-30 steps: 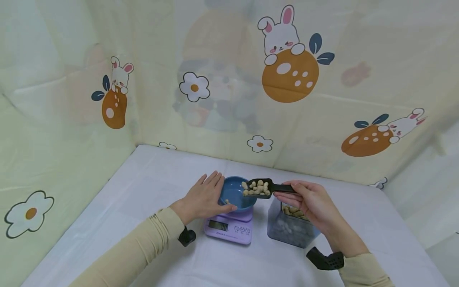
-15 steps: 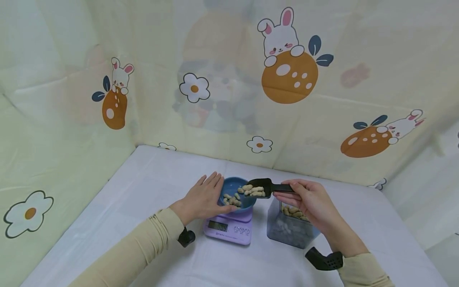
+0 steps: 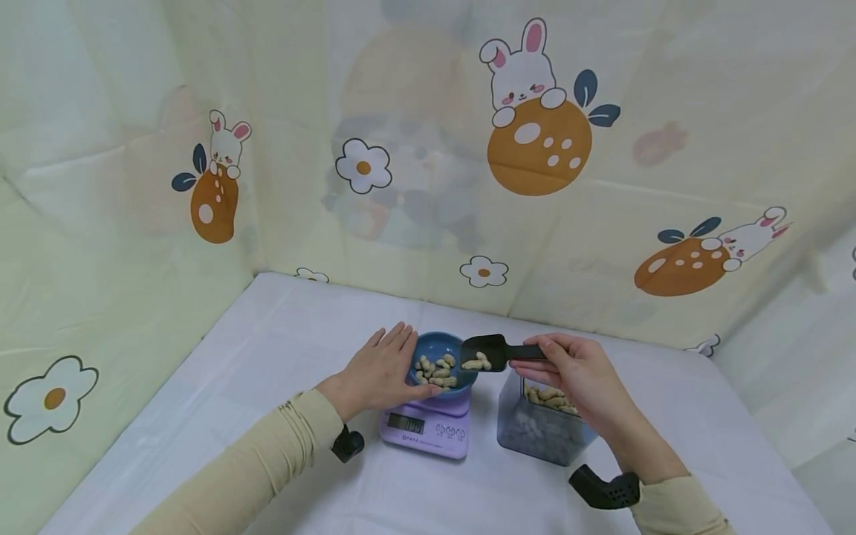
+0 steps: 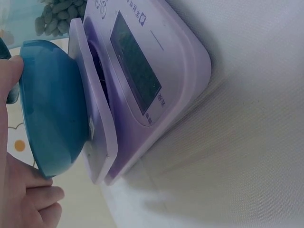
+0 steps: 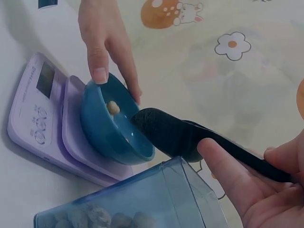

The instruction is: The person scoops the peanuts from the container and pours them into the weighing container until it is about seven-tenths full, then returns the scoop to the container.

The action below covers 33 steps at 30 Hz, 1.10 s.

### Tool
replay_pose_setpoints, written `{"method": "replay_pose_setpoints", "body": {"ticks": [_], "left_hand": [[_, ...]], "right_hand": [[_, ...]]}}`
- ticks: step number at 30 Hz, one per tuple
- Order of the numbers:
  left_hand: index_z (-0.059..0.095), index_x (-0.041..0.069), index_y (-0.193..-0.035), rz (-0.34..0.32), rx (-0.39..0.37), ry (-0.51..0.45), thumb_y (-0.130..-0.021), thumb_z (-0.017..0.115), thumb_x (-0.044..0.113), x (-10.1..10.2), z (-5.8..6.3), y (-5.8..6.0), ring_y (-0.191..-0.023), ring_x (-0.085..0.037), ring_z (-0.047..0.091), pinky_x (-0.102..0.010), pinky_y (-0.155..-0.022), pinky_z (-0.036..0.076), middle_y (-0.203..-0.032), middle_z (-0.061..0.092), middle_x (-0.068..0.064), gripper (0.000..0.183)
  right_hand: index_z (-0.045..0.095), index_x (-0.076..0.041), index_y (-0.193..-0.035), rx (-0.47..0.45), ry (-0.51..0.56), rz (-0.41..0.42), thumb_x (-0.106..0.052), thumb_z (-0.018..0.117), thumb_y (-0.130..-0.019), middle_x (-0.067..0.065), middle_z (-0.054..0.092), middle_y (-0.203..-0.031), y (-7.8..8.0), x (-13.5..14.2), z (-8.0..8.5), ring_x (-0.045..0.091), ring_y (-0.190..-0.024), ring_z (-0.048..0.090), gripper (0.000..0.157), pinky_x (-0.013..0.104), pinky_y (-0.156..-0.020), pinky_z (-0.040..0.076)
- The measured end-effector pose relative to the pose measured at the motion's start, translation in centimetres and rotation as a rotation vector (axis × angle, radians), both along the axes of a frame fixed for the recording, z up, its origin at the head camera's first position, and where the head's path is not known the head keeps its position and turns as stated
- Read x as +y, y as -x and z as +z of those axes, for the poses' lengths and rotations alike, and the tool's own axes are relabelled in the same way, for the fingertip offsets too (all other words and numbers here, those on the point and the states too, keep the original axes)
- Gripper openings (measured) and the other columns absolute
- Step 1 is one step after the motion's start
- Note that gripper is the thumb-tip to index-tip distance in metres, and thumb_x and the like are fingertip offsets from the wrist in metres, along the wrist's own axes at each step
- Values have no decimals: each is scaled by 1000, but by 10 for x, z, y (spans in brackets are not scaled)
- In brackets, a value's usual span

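Observation:
My left hand [image 3: 374, 371] rests against the left side of a blue bowl [image 3: 436, 344], thumb at the near rim and straight fingers along the far left. Unshelled peanuts [image 3: 435, 371] lie in the bowl, which stands on a purple kitchen scale [image 3: 428, 438]. My right hand [image 3: 582, 375] grips the handle of a black scoop [image 3: 491, 345]. The scoop's mouth is over the bowl's right rim, with a few peanuts still inside. In the right wrist view the scoop [image 5: 166, 130] tilts down toward the bowl [image 5: 102, 128], its contents hidden.
A translucent blue-grey container [image 3: 535, 438] of peanuts stands right of the scale, below my right hand. A white cloth covers the table [image 3: 321, 319]. A printed curtain [image 3: 414, 89] hangs along the back and left.
Peanuts have slid from the scoop into the bowl, so the bowl holds more and the scoop fewer. The scoop has tipped slightly. My left hand has stayed at the bowl.

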<state>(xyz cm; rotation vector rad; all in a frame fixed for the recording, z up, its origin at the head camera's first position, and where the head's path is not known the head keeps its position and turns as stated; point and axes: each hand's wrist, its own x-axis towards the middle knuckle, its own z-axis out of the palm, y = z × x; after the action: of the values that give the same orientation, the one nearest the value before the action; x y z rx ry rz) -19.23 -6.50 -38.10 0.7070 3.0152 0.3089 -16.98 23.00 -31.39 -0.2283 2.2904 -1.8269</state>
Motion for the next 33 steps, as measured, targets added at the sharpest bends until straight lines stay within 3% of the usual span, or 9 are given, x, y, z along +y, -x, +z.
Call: {"method": "replay_pose_setpoints", "body": {"ticks": [9, 18, 24, 33], "left_hand": [[28, 0, -155, -3, 6, -5, -89, 46, 76, 0, -2, 0, -153, -30, 20, -49, -125, 17, -162, 28, -17, 102], [28, 0, -155, -1, 5, -3, -88, 46, 76, -2, -2, -2, -154, -30, 20, -49, -126, 16, -163, 27, -16, 103], [28, 0, -155, 3, -9, 13, -88, 46, 77, 0, 0, -3, -154, -30, 19, -48, -126, 16, -163, 27, -16, 103], [26, 0, -155, 7, -38, 7, -88, 45, 77, 0, 6, 0, -154, -30, 17, -48, -126, 14, -163, 25, -17, 104]], "right_hand": [[50, 14, -132, 35, -68, -18, -21, 43, -107, 35, 57, -132, -5, -2, -1, 20, -101, 74, 44, 32, -88, 58], [48, 12, -134, 45, -58, -33, -23, 41, -108, 34, 53, -138, -11, 3, -1, 26, -107, 72, 45, 32, -89, 57], [46, 13, -136, 57, -36, -45, -23, 41, -108, 34, 53, -137, -15, 11, 1, 21, -103, 73, 46, 32, -88, 58], [45, 16, -132, 92, 39, -35, -26, 45, -106, 14, 69, -120, -16, 29, 5, 19, -100, 74, 49, 33, -87, 58]]}}
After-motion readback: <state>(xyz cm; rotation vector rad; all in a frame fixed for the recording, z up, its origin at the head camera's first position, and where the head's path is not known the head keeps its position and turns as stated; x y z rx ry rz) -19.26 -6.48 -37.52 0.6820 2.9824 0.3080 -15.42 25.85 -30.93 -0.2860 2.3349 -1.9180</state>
